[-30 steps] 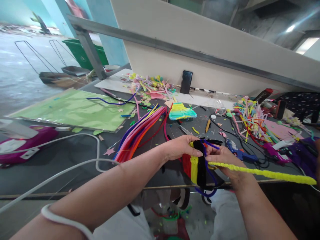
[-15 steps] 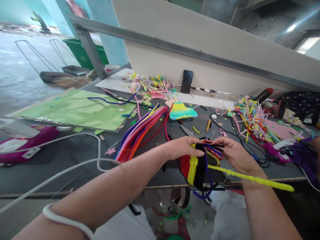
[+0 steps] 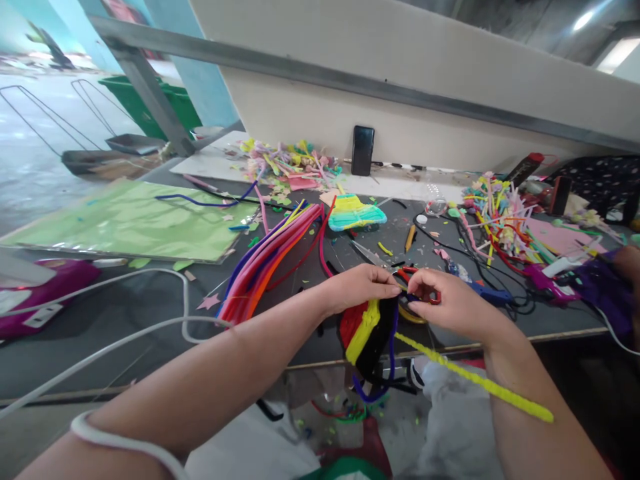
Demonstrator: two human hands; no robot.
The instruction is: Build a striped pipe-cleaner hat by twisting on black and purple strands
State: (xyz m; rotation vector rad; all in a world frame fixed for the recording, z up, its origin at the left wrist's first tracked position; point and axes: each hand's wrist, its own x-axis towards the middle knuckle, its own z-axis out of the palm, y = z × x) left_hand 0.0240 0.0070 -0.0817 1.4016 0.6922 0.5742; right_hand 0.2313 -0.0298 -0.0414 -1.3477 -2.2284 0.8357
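My left hand (image 3: pixel 367 288) pinches the top of a striped piece (image 3: pixel 367 330) in red, yellow and black fuzzy stems, which hangs at the table's front edge. My right hand (image 3: pixel 443 299) is closed just to the right, its fingertips on dark stem ends beside the piece. A blue stem (image 3: pixel 393 353) loops down from the piece below the table edge. From near the piece, a long yellow stem (image 3: pixel 480 380) slants down to the right, passing over my right forearm. Scissors with red and yellow handles (image 3: pixel 407 272) lie partly hidden behind my hands.
Left of my hands lies a bundle of coloured stems (image 3: pixel 270 267), with a green sheet (image 3: pixel 130 220) beyond. A yellow and turquoise piece (image 3: pixel 356 213) and a phone (image 3: pixel 363 151) stand farther back. Purple glue guns (image 3: pixel 555 283) and another person's hand (image 3: pixel 631 267) are at right.
The view has shifted slightly. The striped piece hangs more tilted, and my right fingers have come closer to my left hand. The long yellow stem slopes more steeply.
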